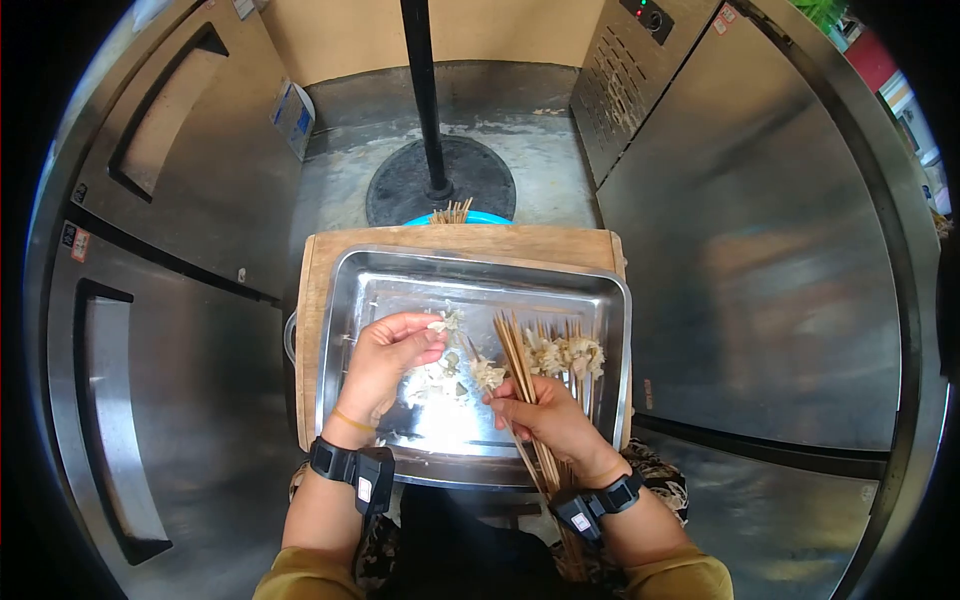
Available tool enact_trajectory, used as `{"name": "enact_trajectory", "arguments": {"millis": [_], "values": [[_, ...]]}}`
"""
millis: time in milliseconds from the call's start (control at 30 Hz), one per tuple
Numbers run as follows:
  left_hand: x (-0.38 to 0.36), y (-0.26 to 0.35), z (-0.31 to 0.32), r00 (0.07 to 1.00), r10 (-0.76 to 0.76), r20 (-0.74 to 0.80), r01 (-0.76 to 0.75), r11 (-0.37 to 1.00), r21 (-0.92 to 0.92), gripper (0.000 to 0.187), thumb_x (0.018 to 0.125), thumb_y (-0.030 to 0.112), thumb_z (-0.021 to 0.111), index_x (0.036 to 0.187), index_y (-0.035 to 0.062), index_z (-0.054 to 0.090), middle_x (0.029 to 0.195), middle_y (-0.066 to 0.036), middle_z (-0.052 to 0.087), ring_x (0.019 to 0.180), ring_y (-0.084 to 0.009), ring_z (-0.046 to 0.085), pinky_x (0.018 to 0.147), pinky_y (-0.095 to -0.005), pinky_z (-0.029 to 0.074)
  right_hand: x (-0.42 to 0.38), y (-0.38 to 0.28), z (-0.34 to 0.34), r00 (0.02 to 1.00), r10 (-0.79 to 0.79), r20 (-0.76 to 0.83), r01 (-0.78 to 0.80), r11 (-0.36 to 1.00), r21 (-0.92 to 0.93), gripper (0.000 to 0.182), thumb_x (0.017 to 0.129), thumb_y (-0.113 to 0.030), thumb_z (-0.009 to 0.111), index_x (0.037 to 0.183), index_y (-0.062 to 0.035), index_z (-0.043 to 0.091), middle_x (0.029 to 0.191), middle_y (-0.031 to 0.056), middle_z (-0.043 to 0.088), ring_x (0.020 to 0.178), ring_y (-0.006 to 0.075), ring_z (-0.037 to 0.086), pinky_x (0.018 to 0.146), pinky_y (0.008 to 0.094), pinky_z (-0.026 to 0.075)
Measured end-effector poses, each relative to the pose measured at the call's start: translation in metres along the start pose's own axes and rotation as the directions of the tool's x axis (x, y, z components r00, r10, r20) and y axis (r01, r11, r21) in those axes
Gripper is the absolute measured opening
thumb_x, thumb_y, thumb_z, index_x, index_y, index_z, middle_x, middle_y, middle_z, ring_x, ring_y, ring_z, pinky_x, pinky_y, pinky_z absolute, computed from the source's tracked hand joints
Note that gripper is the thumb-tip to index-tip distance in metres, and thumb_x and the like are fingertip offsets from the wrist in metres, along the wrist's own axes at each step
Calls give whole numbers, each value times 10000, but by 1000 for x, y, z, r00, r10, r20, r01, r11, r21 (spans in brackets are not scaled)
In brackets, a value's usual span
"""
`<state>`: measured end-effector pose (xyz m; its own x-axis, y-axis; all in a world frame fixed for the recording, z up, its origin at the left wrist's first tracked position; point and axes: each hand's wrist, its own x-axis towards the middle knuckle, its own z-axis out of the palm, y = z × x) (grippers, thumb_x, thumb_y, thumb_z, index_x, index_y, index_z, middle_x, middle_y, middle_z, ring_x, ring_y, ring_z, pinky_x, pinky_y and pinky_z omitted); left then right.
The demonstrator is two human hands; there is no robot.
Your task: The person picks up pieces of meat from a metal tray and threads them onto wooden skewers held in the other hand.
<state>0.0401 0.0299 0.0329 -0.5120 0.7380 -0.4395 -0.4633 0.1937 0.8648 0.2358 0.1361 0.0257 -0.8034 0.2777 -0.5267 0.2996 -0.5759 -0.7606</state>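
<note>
My left hand (392,358) pinches a small piece of pale food (447,320) over the left half of a metal tray (470,262). Closed around a bundle of thin wooden skewers (517,360), my right hand (540,412) also holds one skewer with pale pieces (487,374) threaded near its tip. Below my left fingers, loose pale pieces (435,383) lie on the tray bottom. Several loaded skewers (578,357) rest side by side at the tray's right, their lower parts partly hidden by my right hand.
The tray sits on a wooden board (450,238). Behind it are a blue container (480,217) with more skewers (452,212) and a black pole on a round base (440,180). Steel cabinets flank both sides, left (200,400) and right (750,270).
</note>
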Motion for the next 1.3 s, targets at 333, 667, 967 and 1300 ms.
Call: {"name": "enact_trajectory", "arguments": {"millis": [333,667,967,1300], "values": [[1,-6,18,999,2,44,1,998,-63,191,848,46,601,1028,-16,620,913,-121,657,784,-135,628,731,-243,525,-2,-5,2,1000,11,24,-10,1000,-25,123,876,-129,596,925,-17,605,672,13,576,490,27,417,445,163,336],[1,-8,19,999,38,36,-36,998,-61,161,853,63,604,997,-7,625,877,-96,657,774,-120,625,712,-235,523,0,2,4,999,-31,-33,32,998,47,71,853,-74,611,895,-29,577,662,-26,536,498,28,422,442,174,334],[5,-15,20,996,43,75,-43,999,6,112,842,61,623,937,4,633,831,-74,654,736,-111,623,665,-224,523,0,4,1,999,-5,-42,7,999,48,84,843,-63,623,903,-29,576,765,27,603,498,33,427,441,171,348],[5,-13,23,1000,-27,-1,27,995,-98,159,863,95,602,992,4,620,871,-89,654,760,-124,624,707,-237,522,-1,1,3,998,-47,-42,46,999,-20,73,860,-68,591,909,-15,602,710,-22,566,533,23,439,469,172,353]]}}
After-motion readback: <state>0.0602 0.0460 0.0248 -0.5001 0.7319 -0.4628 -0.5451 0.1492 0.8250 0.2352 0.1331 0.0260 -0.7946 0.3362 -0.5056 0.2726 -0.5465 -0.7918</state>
